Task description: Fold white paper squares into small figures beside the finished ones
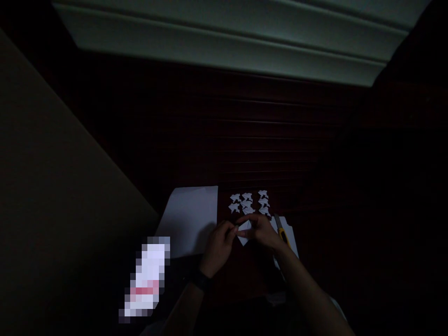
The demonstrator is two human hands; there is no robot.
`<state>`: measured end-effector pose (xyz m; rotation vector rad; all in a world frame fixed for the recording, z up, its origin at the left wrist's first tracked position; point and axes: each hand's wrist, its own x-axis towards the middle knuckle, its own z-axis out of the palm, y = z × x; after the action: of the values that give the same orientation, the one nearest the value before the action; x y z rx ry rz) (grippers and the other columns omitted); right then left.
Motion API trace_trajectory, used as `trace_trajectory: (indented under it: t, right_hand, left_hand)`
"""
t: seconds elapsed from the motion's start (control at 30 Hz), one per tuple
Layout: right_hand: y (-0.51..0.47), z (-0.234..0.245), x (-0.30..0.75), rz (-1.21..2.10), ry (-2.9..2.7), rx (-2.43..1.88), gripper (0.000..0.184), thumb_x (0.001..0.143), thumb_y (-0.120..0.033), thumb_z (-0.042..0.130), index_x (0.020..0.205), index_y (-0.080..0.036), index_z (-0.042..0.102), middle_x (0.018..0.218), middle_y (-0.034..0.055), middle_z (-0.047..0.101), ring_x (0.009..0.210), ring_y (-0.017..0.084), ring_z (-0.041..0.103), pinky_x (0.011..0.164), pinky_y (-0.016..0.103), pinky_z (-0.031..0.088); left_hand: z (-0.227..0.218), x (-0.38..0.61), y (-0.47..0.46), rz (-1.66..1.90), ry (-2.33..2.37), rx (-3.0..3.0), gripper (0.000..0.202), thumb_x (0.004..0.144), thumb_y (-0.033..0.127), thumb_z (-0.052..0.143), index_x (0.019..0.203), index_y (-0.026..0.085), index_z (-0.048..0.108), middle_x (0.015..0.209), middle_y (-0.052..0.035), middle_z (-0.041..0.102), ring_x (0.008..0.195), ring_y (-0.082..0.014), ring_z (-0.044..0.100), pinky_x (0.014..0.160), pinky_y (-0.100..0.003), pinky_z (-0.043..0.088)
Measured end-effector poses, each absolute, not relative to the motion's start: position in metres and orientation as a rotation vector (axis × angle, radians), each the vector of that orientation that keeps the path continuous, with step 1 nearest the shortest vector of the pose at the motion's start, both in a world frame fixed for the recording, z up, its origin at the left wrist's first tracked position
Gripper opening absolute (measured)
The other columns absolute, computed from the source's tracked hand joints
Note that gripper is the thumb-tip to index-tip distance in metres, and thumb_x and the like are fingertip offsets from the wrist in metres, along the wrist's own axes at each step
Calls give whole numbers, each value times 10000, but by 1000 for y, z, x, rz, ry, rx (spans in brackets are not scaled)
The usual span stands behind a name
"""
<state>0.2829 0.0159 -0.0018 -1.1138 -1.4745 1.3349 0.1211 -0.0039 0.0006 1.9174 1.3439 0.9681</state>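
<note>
Between my two hands is a small piece of white folded paper (244,239), its pointed lower end hanging down. My left hand (220,242), with a dark band at the wrist, pinches its left side. My right hand (262,229) grips it from the right, thumb and fingers bent around the upper part. Just beyond my hands lie several small folded paper figures (246,204) in columns. Near my right forearm rests a yellow utility knife (283,234) on white paper (292,240). The room is dim and the finger details are hard to see.
A stack of white paper sheets (191,212) lies on the dark table (241,275) left of my hands. A blurred-out bright object (149,275) is at lower left. Dark slatted panelling (259,135) rises behind, with a pale wall (52,163) on the left.
</note>
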Motion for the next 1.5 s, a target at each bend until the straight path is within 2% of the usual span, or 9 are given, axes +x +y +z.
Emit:
trace_trajectory:
  t: [0.23, 0.43, 0.6, 0.7, 0.77, 0.87, 1.03, 1.23, 1.5]
  right_hand:
    - [-2, -8, 284, 1394, -1522, -1048, 340, 559, -213, 724, 890, -169, 659, 841, 23, 638, 756, 154, 553, 664, 260, 435]
    - [-22, -10, 280, 1443, -1457, -987, 334, 558, -265, 726, 872, -167, 672, 733, -2, 626, 694, 136, 538, 633, 248, 428]
    - [-48, -14, 271, 1363, -1220, -1040, 402, 540, -267, 737, 924, -175, 659, 808, 23, 648, 685, 149, 563, 619, 258, 444]
    - [-63, -20, 268, 1257, -1095, -1148, 346, 569, -315, 716, 872, -153, 675, 734, 39, 657, 629, 160, 570, 589, 271, 447]
    - [-71, -26, 266, 1197, -1056, -1182, 346, 589, -347, 700, 872, -150, 678, 741, 50, 661, 643, 170, 574, 599, 282, 449]
    - [-80, -33, 262, 1120, -1031, -1216, 340, 625, -386, 667, 865, -146, 687, 798, 67, 672, 708, 188, 583, 646, 296, 452]
    - [-93, -41, 255, 1056, -1043, -1270, 377, 674, -427, 611, 899, -135, 688, 780, 81, 689, 686, 210, 605, 633, 323, 468]
    - [-105, -44, 259, 968, -1168, -1340, 267, 694, -351, 607, 887, -188, 694, 895, 67, 689, 845, 235, 612, 788, 351, 445]
    - [-109, -54, 255, 938, -1279, -1442, 208, 680, -268, 605, 856, -188, 682, 770, 49, 691, 701, 208, 630, 657, 304, 473]
  left_hand:
    - [5, 119, -26, 918, 1324, 2037, 283, 877, 336, 345, 679, 204, 499, 683, -1, 557, 676, -155, 538, 603, -251, 354]
    - [0, 118, -46, 934, 1298, 1934, 275, 874, 346, 340, 700, 204, 499, 608, 25, 519, 576, -141, 500, 543, -243, 343]
    - [-7, 120, -65, 1103, 1220, 1675, 265, 857, 366, 387, 737, 193, 548, 582, 40, 522, 544, -121, 497, 532, -226, 371]
    - [-12, 124, -76, 1156, 1211, 1638, 237, 835, 365, 434, 826, 188, 591, 709, 4, 605, 668, -139, 560, 630, -248, 424]
    - [-17, 127, -82, 1196, 1218, 1616, 234, 820, 357, 460, 879, 187, 610, 830, -27, 638, 782, -158, 580, 714, -275, 438]
    - [-27, 131, -89, 1249, 1246, 1570, 238, 776, 358, 526, 890, 184, 642, 876, -50, 652, 838, -184, 590, 777, -321, 440]
    - [-40, 132, -92, 1298, 1274, 1448, 273, 739, 368, 567, 885, 165, 678, 914, -84, 679, 874, -218, 613, 807, -361, 452]
    - [-52, 134, -97, 1290, 1248, 1310, 311, 748, 358, 562, 937, 139, 674, 960, -99, 689, 893, -231, 629, 796, -350, 481]
    - [-65, 125, -105, 1297, 1336, 1227, 283, 695, 356, 612, 881, 160, 695, 929, -87, 700, 881, -242, 635, 799, -365, 485]
